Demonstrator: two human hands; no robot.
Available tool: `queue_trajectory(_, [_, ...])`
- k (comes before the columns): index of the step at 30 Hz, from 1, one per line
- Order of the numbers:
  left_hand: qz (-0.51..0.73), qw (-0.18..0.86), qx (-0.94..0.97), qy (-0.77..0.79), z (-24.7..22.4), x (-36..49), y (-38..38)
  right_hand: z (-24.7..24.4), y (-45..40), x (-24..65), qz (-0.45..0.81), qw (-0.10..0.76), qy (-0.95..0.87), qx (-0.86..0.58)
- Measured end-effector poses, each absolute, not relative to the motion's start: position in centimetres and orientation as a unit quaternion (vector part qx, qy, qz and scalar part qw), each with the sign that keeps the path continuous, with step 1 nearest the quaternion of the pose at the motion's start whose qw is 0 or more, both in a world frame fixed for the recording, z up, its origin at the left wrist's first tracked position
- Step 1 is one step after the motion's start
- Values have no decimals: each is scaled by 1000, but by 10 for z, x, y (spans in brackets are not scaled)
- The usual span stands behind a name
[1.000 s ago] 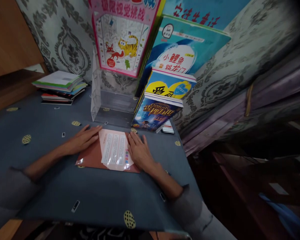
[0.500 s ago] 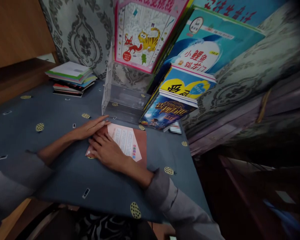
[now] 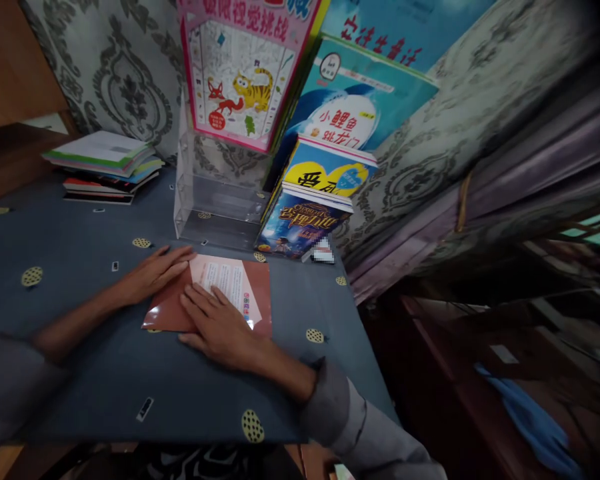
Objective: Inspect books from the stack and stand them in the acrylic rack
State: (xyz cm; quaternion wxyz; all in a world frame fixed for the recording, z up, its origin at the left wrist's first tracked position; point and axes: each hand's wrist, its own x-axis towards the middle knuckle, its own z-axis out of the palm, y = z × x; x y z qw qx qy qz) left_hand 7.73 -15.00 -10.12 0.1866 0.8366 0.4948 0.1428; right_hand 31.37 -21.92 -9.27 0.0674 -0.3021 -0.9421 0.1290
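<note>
A thin reddish-brown book or booklet with a pale pink printed panel lies flat on the blue patterned tablecloth. My left hand rests along its upper left edge, fingers stretched out. Across the lower middle of the cover lies my right hand, palm down with its fingers extended, hiding part of the print. Neither hand grips anything.
Behind the booklet a clear acrylic rack holds several upright children's books on its right side and a pink one higher up. A stack of books sits at the back left. A curtain hangs at the right.
The view has shifted, so the scene sits further left. My hands are further apart, with my right hand lower on the booklet, and more of its brown cover shows.
</note>
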Motion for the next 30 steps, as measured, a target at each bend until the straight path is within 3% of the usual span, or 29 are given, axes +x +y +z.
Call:
queue_trajectory(11, [148,162,815,537,-116,74,-147,-112,-169,394,121,92,-879,-451])
queue_trajectory(18, [145,148,832,515,-112,78,-148,-107,-168,401,124,97,-851,-500])
queue_trajectory(30, [61,-27,883,465,-117,112,-220,-98,-200,405,85,88,-825,-552])
